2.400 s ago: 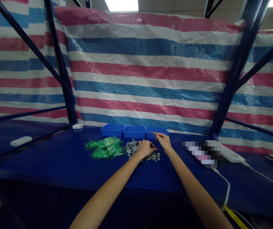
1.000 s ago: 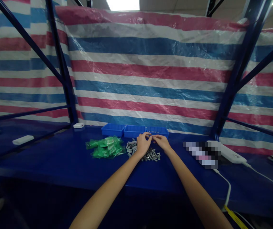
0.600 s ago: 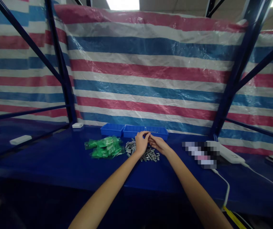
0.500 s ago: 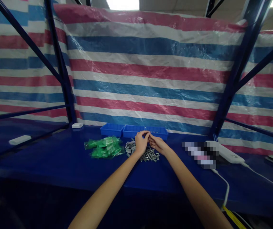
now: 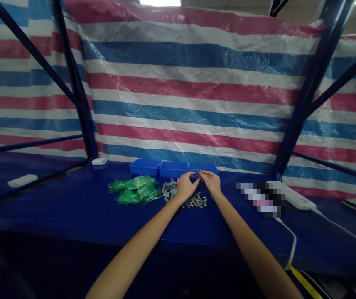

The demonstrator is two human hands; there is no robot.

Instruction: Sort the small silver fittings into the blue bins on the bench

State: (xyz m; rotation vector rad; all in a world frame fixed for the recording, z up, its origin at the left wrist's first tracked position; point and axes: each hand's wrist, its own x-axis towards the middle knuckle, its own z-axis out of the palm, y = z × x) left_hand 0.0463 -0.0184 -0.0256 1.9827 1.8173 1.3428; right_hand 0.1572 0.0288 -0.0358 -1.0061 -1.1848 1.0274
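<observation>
My left hand (image 5: 186,186) is curled above a heap of small metal parts, its thumb and fingertips bent toward my right hand. Against it, my right hand (image 5: 212,182) pinches with thumb and fingers, so the fingertips of both hands nearly meet. Whatever is between them is too small to make out. Below them lie silvery screw-like pieces (image 5: 198,201); to their left are grey metal cylinders (image 5: 169,189). Just behind the hands stands the right blue bin (image 5: 214,169), which has some small shiny pieces in it.
Green plastic bags (image 5: 137,190) lie left of the metal parts. Two more blue bins, a left one (image 5: 144,167) and a middle one (image 5: 173,169), line the back. At right are a white power strip (image 5: 293,196) with cable and a pixelated item (image 5: 260,199). Blue posts (image 5: 299,112) frame the table.
My right hand has moved slightly up and back, toward the right bin, and its knuckles have turned upward. My left hand has opened a wider gap between thumb and fingers. The view has shifted slightly.
</observation>
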